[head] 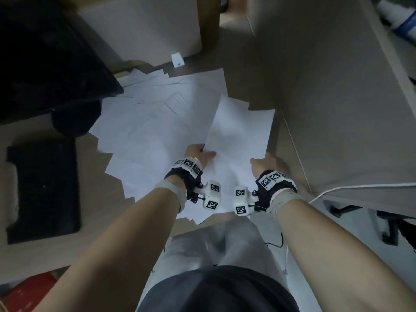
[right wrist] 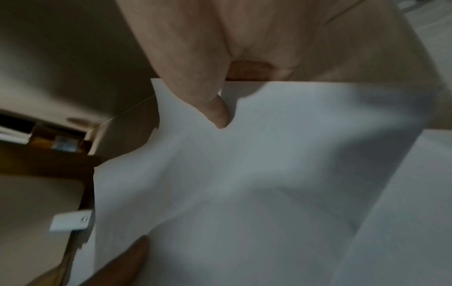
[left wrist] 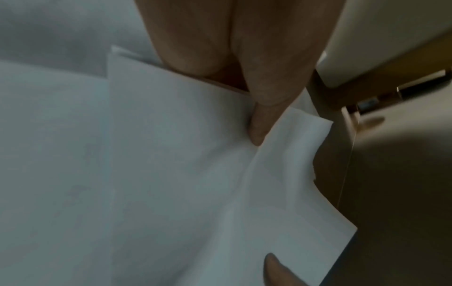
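Note:
Both of my hands hold one white sheet of paper (head: pixel 238 134) lifted over a scattered pile of white sheets (head: pixel 155 122) on the brown floor. My left hand (head: pixel 201 154) pinches the sheet's near left edge, thumb on top. At the near right corner, my right hand (head: pixel 263 163) pinches it the same way. In the left wrist view a thumb (left wrist: pixel 259 123) presses into the creased sheet (left wrist: pixel 190 174). The right wrist view shows the other thumb (right wrist: pixel 215 110) on the buckled sheet (right wrist: pixel 257 174). The fingers under the paper are hidden.
A black bulky object (head: pixel 45 55) sits at the upper left, with a black tray (head: pixel 45 190) below it. A white cabinet (head: pixel 146 25) with a small bracket (head: pixel 177 60) stands behind. A beige panel (head: pixel 337 86), a white cable (head: pixel 360 188) and a chair base (head: pixel 391 226) are at the right.

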`<move>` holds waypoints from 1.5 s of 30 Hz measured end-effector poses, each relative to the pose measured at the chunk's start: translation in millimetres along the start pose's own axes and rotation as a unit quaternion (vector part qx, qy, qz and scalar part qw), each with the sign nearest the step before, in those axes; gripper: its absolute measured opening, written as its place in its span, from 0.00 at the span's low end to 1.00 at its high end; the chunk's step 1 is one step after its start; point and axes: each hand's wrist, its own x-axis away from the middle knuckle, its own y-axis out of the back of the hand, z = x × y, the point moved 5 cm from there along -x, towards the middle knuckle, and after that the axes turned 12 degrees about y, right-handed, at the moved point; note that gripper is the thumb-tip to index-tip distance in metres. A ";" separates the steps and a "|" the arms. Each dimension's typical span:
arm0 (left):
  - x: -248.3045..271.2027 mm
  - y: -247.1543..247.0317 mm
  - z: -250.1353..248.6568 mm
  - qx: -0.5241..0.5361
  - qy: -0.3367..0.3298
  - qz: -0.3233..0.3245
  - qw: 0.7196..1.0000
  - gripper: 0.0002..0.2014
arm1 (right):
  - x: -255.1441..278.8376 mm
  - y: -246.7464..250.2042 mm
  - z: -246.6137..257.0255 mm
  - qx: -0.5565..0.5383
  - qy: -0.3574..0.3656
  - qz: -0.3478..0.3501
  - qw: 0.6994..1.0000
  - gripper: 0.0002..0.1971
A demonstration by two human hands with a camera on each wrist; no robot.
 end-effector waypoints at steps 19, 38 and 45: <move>-60.1 165.4 170.5 0.155 0.233 -0.056 0.958 0.45 | 21.5 -152.7 168.0 0.149 0.121 0.020 0.981 0.47; -73.5 200.8 188.8 0.146 0.225 -0.112 0.957 0.34 | 32.0 -170.7 169.6 0.196 0.160 -0.054 0.966 0.41; -65.5 197.0 184.2 0.156 0.247 -0.101 0.951 0.44 | 31.7 -186.5 187.3 0.185 0.170 0.051 0.967 0.42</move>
